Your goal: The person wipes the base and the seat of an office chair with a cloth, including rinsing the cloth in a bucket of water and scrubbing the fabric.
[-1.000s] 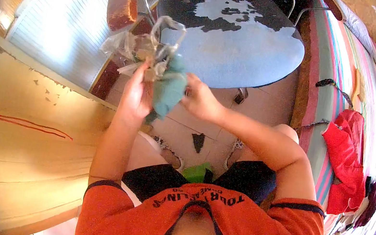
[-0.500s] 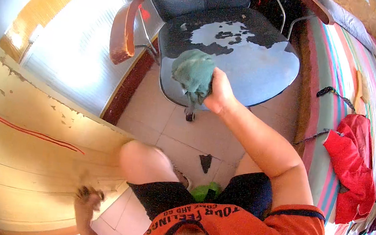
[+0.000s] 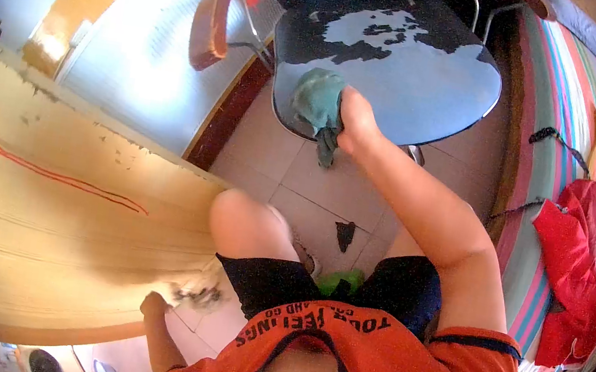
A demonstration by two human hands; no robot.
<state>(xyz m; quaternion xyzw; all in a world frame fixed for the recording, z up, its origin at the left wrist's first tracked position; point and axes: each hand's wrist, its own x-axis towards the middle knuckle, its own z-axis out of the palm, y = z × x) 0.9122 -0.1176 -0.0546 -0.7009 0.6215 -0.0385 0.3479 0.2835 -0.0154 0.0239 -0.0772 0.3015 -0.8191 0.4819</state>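
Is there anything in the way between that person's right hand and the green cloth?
Nothing visible: the right hand holds the green cloth directly, showing against the front edge of the chair seat.

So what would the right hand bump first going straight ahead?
Beyond the crumpled green cloth it holds, the right hand would probably meet the rounded, peeling black-and-blue chair seat, though depth is unclear.
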